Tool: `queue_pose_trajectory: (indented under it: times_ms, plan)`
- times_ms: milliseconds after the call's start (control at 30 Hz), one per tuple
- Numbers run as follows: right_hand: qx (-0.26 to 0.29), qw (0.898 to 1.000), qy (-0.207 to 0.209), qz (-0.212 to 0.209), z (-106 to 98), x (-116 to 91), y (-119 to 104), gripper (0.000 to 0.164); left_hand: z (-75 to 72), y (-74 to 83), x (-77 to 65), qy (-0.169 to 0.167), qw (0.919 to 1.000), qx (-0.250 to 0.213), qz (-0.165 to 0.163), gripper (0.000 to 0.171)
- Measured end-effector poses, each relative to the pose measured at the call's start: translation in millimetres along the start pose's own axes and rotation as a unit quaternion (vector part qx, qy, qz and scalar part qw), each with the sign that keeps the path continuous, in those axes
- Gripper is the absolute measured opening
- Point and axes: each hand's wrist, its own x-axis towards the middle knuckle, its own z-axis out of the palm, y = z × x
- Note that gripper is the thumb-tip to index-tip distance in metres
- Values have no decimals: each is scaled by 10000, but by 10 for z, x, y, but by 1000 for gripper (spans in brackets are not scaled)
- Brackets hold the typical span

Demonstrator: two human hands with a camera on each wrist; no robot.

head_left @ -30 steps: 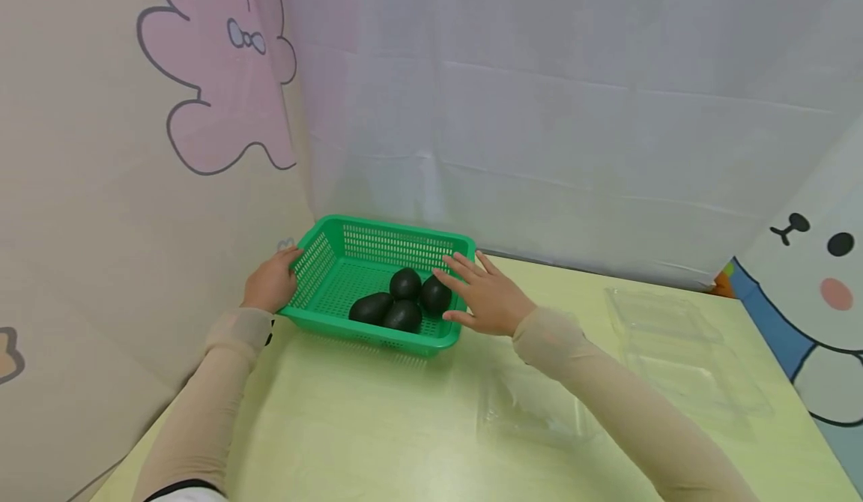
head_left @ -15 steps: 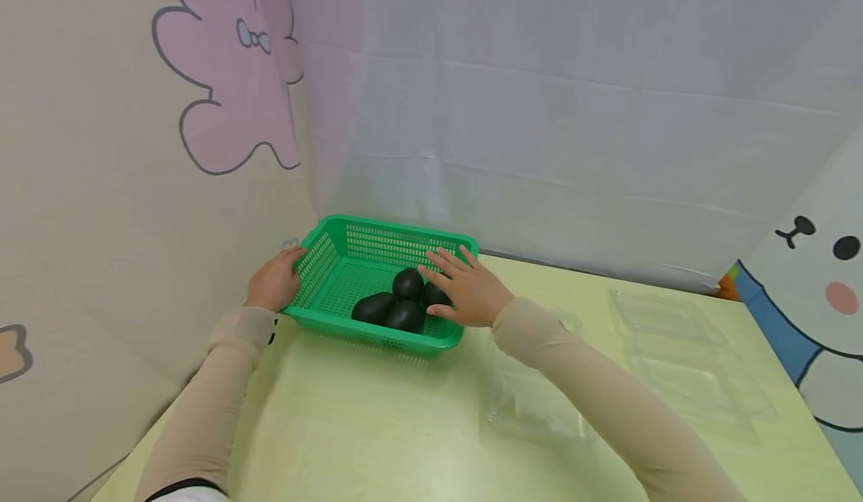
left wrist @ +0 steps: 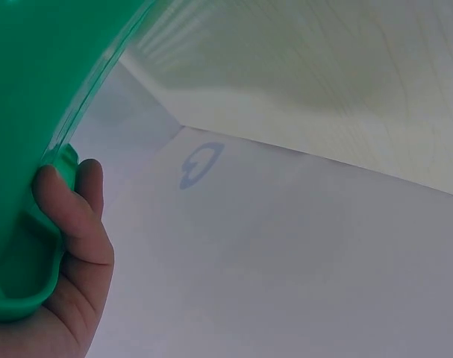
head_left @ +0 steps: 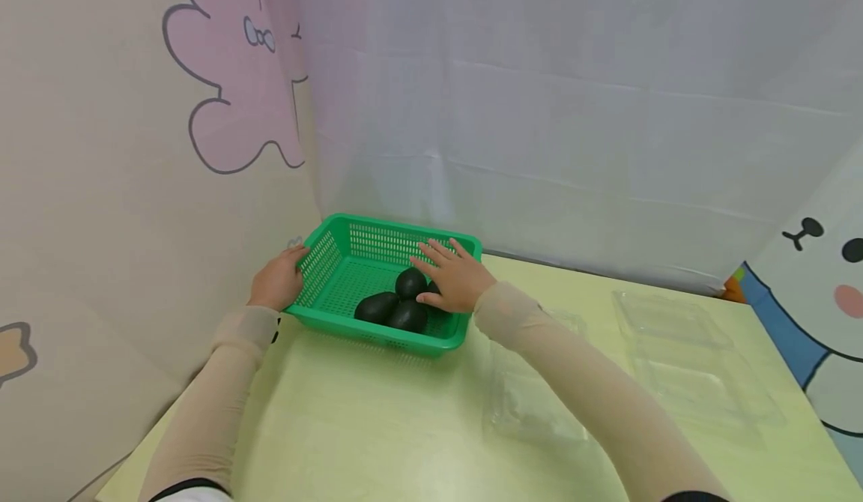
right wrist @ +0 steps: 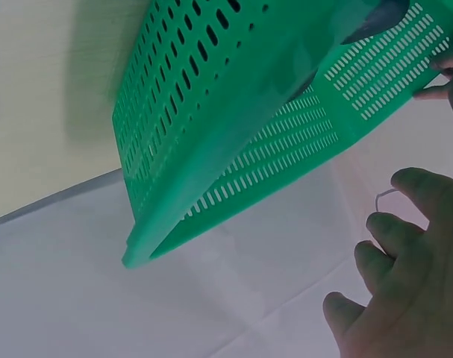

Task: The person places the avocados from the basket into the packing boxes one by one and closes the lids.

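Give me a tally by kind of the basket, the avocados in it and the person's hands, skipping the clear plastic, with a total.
Green basket: 1
Avocados: 4, one partly hidden by a hand
Hands: 2, the left hand and the right hand
Total: 7

Left hand (head_left: 278,281) on a green basket (head_left: 340,285), right hand (head_left: 455,279) over dark egg-shaped fruits (head_left: 407,316) inside

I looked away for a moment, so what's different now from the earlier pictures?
The right hand moved left, farther over the green basket, hiding more of the rightmost of the avocados. No new grip or release shows. The left hand still grips the basket's left end; the basket and avocados appear unmoved.
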Motion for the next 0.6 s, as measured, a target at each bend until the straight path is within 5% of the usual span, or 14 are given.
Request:
queue_pose_trajectory:
  times_ms: [600]
  plan:
    - [147,9981,-579,133,96,318,-52,73,-11,7,35,-3,10000,43,-37,48]
